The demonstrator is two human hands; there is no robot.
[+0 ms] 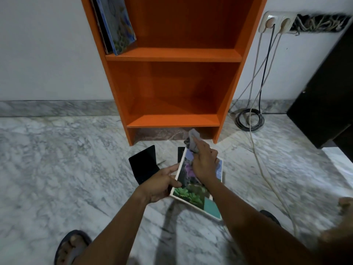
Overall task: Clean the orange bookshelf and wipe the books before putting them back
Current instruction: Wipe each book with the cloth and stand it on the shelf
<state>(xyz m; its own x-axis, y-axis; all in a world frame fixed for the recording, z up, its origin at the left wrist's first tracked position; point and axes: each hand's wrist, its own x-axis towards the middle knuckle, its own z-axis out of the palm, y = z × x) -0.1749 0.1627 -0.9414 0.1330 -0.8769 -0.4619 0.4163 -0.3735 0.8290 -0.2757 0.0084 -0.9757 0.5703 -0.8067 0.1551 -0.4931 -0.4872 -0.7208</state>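
The orange bookshelf (172,54) stands against the white wall; its two lower shelves hold nothing. A few thin books (114,25) lean at the left of the upper shelf. In front of it, above the marble floor, my left hand (162,183) grips the left edge of a book with a colourful plant cover (193,194). My right hand (205,163) holds a grey cloth (193,140) and presses it on the upper part of the cover. The cloth sticks out beyond my fingers.
A black metal bookend (144,164) stands on the floor left of the book, another dark piece (181,153) behind it. Cables (250,119) run from a wall socket (275,22) and coil on the floor at right. A dark cabinet (328,96) stands far right. My sandalled foot (70,247) is at lower left.
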